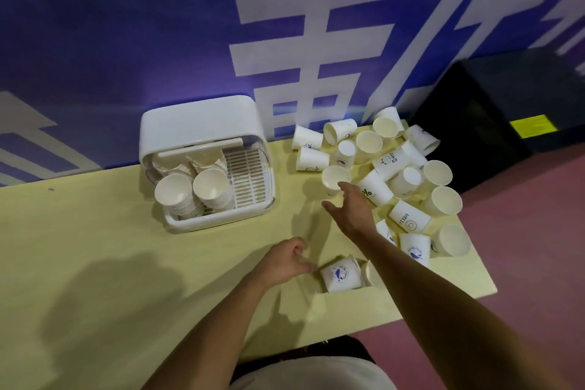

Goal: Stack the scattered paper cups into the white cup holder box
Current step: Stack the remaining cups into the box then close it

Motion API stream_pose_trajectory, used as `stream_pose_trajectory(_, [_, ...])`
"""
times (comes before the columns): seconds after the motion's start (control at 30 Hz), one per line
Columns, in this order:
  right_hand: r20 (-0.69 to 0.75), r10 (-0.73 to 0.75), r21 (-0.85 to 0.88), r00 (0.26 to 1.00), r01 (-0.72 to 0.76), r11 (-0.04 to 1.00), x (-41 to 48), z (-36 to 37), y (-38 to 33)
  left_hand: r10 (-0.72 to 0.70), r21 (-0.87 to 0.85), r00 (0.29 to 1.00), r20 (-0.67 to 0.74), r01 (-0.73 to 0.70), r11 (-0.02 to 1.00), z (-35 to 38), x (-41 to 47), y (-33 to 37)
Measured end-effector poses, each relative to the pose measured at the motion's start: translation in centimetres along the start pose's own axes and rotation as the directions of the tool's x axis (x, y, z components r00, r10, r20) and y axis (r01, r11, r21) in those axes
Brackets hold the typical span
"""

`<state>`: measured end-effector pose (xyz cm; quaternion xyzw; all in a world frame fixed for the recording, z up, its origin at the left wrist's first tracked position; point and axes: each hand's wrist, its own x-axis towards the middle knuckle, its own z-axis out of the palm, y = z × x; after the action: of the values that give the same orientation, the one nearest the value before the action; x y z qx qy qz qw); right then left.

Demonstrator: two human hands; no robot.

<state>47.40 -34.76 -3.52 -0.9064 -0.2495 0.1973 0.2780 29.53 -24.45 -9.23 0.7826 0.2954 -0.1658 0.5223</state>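
My right hand [351, 210], grip wide and empty, hovers by the upright cup [335, 179] right of the white box [202, 123]; I fear a hasty nudge topples it. My left hand [281, 260] sits loose, empty, beside a fallen cup [340, 274].

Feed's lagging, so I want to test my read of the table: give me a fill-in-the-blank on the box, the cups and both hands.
1. The white cup holder box stands to the ___ of the scattered cups.
2. The right hand reaches for the near cup, which stands ___.
3. The printed cup by the left hand lies on its ___.
4. The left hand holds ___.

Missing words: left; upright; side; nothing.
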Motion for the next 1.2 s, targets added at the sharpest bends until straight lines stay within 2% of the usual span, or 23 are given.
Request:
stream_pose_trajectory(0.1, [-0.008,0.042,0.025,0.999,-0.042,0.999,0.3,-0.8,1.6,0.005,0.054,0.997,0.073,-0.009,0.998,2.0,0.8,1.1])
stream_pose_trajectory(0.23, [-0.026,0.048,0.004,0.999,-0.048,0.999,0.8,-1.5,3.0,0.014,0.224,0.993,0.116,-0.04,0.974,4.2,1.5,2.4])
stream_pose_trajectory(0.7, [-0.033,-0.031,-0.035,0.999,0.03,0.999,4.6,-0.3,2.8,0.023,0.192,0.994,0.103,-0.042,0.98,5.1,2.4,3.0])
stream_pose_trajectory(0.9, [-0.055,-0.001,-0.059,0.998,-0.002,0.998,5.9,1.0,1.4,-0.038,0.063,0.999,-0.033,0.04,0.997,3.2,1.5,1.9])
stream_pose_trajectory(1.03, [-0.065,0.01,-0.098,0.998,-0.017,0.995,6.2,2.0,0.7,-0.085,-0.143,0.977,-0.195,0.058,0.988,1.5,0.3,0.6])
stream_pose_trajectory(1.2, [-0.078,-0.091,-0.06,0.993,0.087,0.994,6.0,2.1,-0.1,-0.134,-0.258,0.916,-0.377,0.034,0.966,-0.6,-0.4,0.4])
